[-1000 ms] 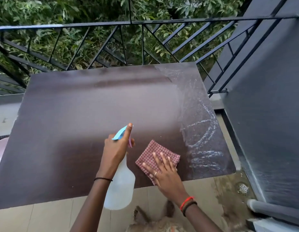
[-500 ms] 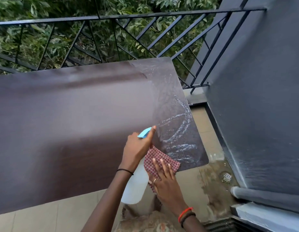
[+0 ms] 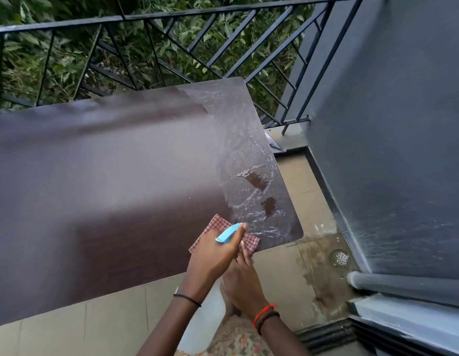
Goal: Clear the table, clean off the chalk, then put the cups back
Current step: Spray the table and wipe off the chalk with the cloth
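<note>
Two grips meet at the near right corner of the surface (image 3: 107, 188). The left grip (image 3: 213, 255) clasps the neck of a spray bottle (image 3: 197, 327), with the index finger laid along the blue nozzle (image 3: 229, 231), which points toward the right end. The pale bottle body shows between the two forearms. The right grip (image 3: 242, 278) lies beneath the left and is largely hidden. Its visible fingers (image 3: 246, 255) lie extended on a red checked cloth (image 3: 215, 222), which rests flat on the surface at the near edge. Chalk (image 3: 249, 201) smears cover the right end of the surface, just beyond the cloth. They are wet and broken by two dark patches (image 3: 256, 179). A black railing (image 3: 171, 15) borders the far side. A grey wall (image 3: 390, 124) stands to the right, with a drain (image 3: 340, 258) in the floor near its base.
</note>
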`<act>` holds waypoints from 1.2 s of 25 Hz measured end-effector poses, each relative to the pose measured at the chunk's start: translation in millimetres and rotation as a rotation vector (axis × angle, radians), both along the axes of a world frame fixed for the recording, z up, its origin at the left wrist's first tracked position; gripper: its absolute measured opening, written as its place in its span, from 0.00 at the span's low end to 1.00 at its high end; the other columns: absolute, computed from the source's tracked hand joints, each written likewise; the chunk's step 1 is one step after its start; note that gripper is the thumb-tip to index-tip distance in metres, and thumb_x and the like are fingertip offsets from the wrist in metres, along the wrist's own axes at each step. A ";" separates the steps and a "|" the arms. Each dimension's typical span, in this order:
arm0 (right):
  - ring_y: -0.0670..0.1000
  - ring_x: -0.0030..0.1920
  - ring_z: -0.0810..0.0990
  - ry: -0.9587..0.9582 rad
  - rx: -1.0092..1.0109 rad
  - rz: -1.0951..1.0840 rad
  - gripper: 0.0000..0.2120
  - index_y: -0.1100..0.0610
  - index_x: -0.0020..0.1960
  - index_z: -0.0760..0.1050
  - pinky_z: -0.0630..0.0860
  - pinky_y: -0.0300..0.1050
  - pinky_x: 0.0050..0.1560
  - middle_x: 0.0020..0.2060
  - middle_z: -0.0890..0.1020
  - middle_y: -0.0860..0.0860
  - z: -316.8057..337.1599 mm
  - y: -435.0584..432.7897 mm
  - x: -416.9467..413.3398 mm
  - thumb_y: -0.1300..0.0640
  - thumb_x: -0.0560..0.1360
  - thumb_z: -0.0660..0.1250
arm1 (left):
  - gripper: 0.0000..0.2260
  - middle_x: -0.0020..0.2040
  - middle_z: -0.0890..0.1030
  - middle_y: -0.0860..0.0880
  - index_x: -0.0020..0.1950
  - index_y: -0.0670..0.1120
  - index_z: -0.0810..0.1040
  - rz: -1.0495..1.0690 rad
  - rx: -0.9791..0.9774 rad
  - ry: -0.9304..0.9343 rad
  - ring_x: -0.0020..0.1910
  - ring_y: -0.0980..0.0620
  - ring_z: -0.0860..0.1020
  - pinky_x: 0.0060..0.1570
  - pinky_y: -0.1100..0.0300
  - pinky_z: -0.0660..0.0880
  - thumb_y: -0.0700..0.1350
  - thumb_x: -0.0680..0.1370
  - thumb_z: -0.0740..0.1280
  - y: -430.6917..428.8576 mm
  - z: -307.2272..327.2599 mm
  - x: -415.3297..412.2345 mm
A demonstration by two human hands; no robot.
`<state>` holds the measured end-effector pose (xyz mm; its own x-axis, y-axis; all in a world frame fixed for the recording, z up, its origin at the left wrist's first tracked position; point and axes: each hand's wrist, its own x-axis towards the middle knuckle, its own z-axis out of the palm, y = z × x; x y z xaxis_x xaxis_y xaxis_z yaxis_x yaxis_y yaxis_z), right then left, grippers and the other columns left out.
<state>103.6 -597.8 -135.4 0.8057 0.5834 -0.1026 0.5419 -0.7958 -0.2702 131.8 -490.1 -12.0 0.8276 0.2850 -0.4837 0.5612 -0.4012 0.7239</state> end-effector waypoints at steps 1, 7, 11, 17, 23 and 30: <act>0.61 0.64 0.75 0.005 0.003 0.020 0.22 0.56 0.57 0.80 0.54 0.55 0.69 0.58 0.81 0.58 2.1 0.3 1.4 0.50 0.70 0.58 | 0.24 0.28 0.76 0.45 0.32 0.43 0.76 0.013 0.011 0.006 0.30 0.51 0.74 0.41 0.46 0.76 0.62 0.77 0.65 1.2 3.3 -4.8; 0.57 0.76 0.53 0.038 0.033 -0.022 0.25 0.38 0.72 0.59 0.48 0.57 0.73 0.77 0.54 0.51 -6.5 -34.3 19.3 0.52 0.78 0.58 | 0.30 0.29 0.80 0.47 0.29 0.42 0.78 0.133 -0.032 0.052 0.29 0.45 0.81 0.39 0.51 0.80 0.67 0.74 0.64 25.4 -4.1 -18.3; 0.54 0.77 0.38 0.090 -0.042 -0.148 0.27 0.32 0.74 0.44 0.43 0.57 0.76 0.77 0.41 0.47 -9.3 -95.0 58.1 0.51 0.82 0.51 | 0.32 0.32 0.84 0.47 0.27 0.40 0.77 0.147 -0.030 -0.011 0.36 0.49 0.83 0.46 0.56 0.77 0.66 0.77 0.61 40.4 2.3 -20.0; 0.57 0.76 0.37 0.073 -0.076 -0.199 0.24 0.36 0.74 0.44 0.43 0.59 0.76 0.77 0.42 0.53 1.0 -75.0 126.6 0.50 0.83 0.49 | 0.33 0.33 0.84 0.48 0.32 0.34 0.78 0.217 -0.055 -0.046 0.37 0.50 0.82 0.43 0.59 0.75 0.64 0.78 0.62 51.8 6.3 -21.6; 0.63 0.76 0.47 0.040 -0.051 0.010 0.26 0.37 0.75 0.50 0.46 0.62 0.74 0.77 0.48 0.56 -4.0 4.1 100.5 0.52 0.79 0.49 | 0.33 0.33 0.84 0.48 0.33 0.33 0.79 0.251 -0.041 -0.054 0.40 0.50 0.83 0.47 0.60 0.74 0.63 0.78 0.62 52.1 11.3 -11.5; 0.61 0.76 0.51 -0.052 -0.030 -0.023 0.32 0.36 0.75 0.49 0.52 0.59 0.74 0.77 0.53 0.55 -13.0 -72.7 55.5 0.57 0.77 0.56 | 0.32 0.31 0.83 0.49 0.34 0.32 0.79 0.279 -0.040 -0.091 0.40 0.52 0.83 0.44 0.59 0.73 0.61 0.79 0.62 54.7 19.3 14.6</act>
<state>159.1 -670.5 -148.4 0.8233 0.5623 -0.0776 0.5364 -0.8154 -0.2176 146.4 -435.4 7.3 0.7607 0.4896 -0.4261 0.5775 -0.2108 0.7887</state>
